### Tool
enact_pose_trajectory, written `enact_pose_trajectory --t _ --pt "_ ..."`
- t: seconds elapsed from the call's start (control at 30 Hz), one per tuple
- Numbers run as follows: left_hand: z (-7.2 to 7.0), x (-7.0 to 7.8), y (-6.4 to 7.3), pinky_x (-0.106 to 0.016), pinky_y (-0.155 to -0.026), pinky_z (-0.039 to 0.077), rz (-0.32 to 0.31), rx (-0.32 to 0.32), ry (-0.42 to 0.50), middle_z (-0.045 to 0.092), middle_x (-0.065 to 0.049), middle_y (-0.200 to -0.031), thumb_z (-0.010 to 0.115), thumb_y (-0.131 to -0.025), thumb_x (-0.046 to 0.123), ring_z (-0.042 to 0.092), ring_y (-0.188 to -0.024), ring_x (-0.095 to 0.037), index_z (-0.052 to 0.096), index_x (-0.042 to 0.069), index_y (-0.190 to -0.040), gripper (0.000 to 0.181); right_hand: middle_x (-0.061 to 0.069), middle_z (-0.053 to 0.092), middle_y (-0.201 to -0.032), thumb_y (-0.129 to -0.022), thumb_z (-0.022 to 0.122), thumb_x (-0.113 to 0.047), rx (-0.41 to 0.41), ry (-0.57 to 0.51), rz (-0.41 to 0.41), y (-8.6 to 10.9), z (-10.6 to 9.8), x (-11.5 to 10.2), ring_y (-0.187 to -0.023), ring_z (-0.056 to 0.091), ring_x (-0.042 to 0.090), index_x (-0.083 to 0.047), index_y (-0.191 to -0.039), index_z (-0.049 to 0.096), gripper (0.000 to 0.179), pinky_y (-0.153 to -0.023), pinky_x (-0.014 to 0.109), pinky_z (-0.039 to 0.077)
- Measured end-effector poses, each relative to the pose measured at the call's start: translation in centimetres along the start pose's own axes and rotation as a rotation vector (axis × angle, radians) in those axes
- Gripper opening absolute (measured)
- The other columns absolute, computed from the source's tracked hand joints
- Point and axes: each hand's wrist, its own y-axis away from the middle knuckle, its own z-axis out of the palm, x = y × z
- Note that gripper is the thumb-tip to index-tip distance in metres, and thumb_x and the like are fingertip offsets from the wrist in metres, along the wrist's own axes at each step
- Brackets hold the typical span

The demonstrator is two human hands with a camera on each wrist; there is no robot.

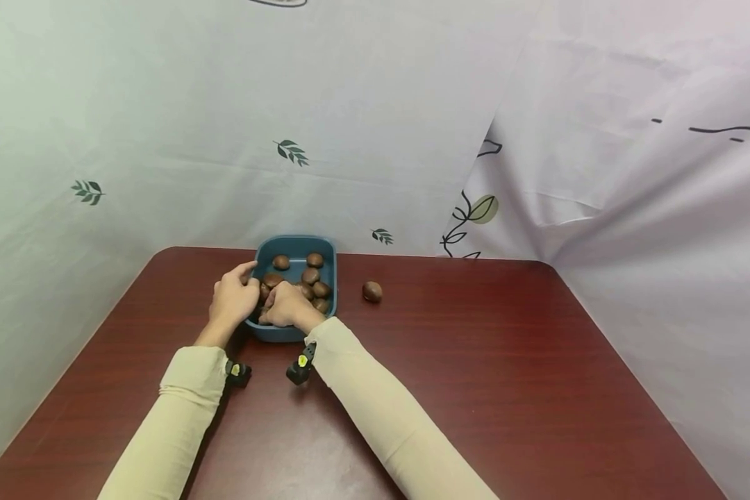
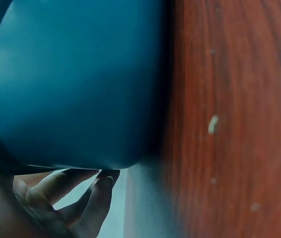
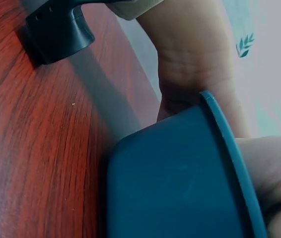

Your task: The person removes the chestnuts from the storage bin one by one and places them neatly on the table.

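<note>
A blue rectangular plastic container [image 1: 278, 334] stands near the table's far edge, left of centre in the head view. Inside lie several round, glossy brown nuts [image 1: 310, 276] that look like chestnuts. My left hand [image 1: 234, 300] grips the container's left side, thumb at the rim and fingers along the outer wall [image 2: 76, 89]. Over the front rim reaches my right hand [image 1: 289, 305], its fingers bent down among the nuts; its fingertips are hidden, so what they hold cannot be made out. One single nut [image 1: 371, 292] lies on the table to the right of the container.
The dark red wooden table [image 1: 475, 361] extends toward me and to the right. A white cloth with leaf prints [image 1: 375, 125] hangs behind it and along the sides. Each wrist carries a small black camera [image 1: 300, 368] close above the tabletop.
</note>
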Motion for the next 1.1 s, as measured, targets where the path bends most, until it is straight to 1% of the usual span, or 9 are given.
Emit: enact_pose_trajectory --t 0.17,0.23,0.3,0.4,0.47,0.67,0.87,1.0,1.1 --pt "0.0 0.1 -0.1 -0.032 -0.041 0.028 0.005 -0.007 -0.001 0.053 -0.022 -0.141 0.039 -0.100 0.020 0.037 -0.049 -0.022 0.042 0.020 -0.153 0.053 -0.003 0.062 -0.057 -0.084 0.079 -0.021 0.045 -0.048 0.000 0.4 -0.6 0.1 -0.061 0.055 0.013 -0.010 -0.067 0.072 0.022 -0.050 0.021 0.043" --pt "0.1 0.2 -0.2 -0.032 -0.040 0.027 0.009 -0.007 -0.001 0.054 -0.022 -0.141 0.039 -0.100 0.020 0.036 -0.048 -0.021 0.042 0.019 -0.153 0.053 -0.001 0.063 -0.055 -0.085 0.078 -0.017 0.048 -0.106 0.000 0.5 -1.0 0.2 -0.054 0.059 0.012 -0.008 -0.070 0.073 0.018 -0.048 0.021 0.046" --pt "0.1 0.3 -0.3 -0.031 -0.040 0.028 0.013 -0.006 0.000 0.055 -0.023 -0.139 0.040 -0.100 0.019 0.037 -0.048 -0.021 0.043 0.019 -0.152 0.053 0.001 0.064 -0.058 -0.085 0.078 -0.013 0.046 -0.170 0.000 0.7 -1.5 0.2 -0.048 0.061 0.013 -0.005 -0.081 0.075 0.009 -0.047 0.023 0.050" --pt "0.2 0.3 -0.4 -0.032 -0.041 0.030 0.017 -0.005 -0.006 0.057 -0.023 -0.137 0.039 -0.100 0.019 0.039 -0.050 -0.022 0.043 0.018 -0.152 0.052 0.004 0.067 -0.068 -0.084 0.078 -0.009 0.044 -0.259 0.010 1.0 -2.4 0.3 -0.052 0.066 0.016 -0.002 -0.099 0.073 0.017 -0.049 0.026 0.054" --pt "0.2 0.3 -0.4 -0.032 -0.042 0.031 0.017 -0.005 -0.008 0.057 -0.023 -0.137 0.040 -0.100 0.020 0.041 -0.051 -0.022 0.043 0.018 -0.152 0.052 0.005 0.068 -0.075 -0.084 0.078 -0.008 0.044 -0.300 0.016 1.1 -2.9 0.4 -0.059 0.068 0.018 -0.001 -0.106 0.071 0.024 -0.050 0.028 0.055" --pt "-0.1 0.3 -0.3 -0.033 -0.044 0.031 0.012 0.001 -0.005 0.056 -0.023 -0.138 0.039 -0.100 0.021 0.043 -0.055 -0.025 0.043 0.019 -0.152 0.052 0.006 0.069 -0.080 -0.084 0.077 -0.006 0.075 -0.360 -0.008 1.7 -4.4 1.3 -0.069 0.071 0.025 -0.001 -0.107 0.070 0.025 -0.056 0.035 0.057" --pt "-0.1 0.2 -0.2 -0.036 -0.048 0.033 0.008 0.006 -0.014 0.055 -0.023 -0.139 0.038 -0.101 0.021 0.047 -0.062 -0.028 0.042 0.020 -0.153 0.052 0.006 0.068 -0.088 -0.086 0.076 -0.009 0.109 -0.399 -0.015 2.4 -6.0 2.9 -0.064 0.070 0.025 -0.003 -0.110 0.070 0.025 -0.061 0.042 0.058" --pt "-0.1 0.1 -0.1 -0.035 -0.045 0.029 0.006 -0.008 -0.003 0.052 -0.024 -0.142 0.038 -0.101 0.021 0.041 -0.054 -0.025 0.041 0.020 -0.153 0.053 0.008 0.069 -0.092 -0.086 0.074 -0.009 0.134 -0.415 -0.013 3.0 -7.3 4.2 -0.066 0.070 0.030 -0.003 -0.113 0.070 0.028 -0.060 0.041 0.058" --pt "0.0 0.0 -0.2 -0.035 -0.043 0.027 0.007 -0.016 0.008 0.050 -0.025 -0.144 0.038 -0.101 0.021 0.035 -0.050 -0.023 0.041 0.020 -0.153 0.053 0.011 0.069 -0.094 -0.086 0.073 -0.008 0.152 -0.423 -0.001 3.3 -8.3 5.3 -0.077 0.071 0.035 -0.003 -0.114 0.070 0.029 -0.061 0.042 0.058"
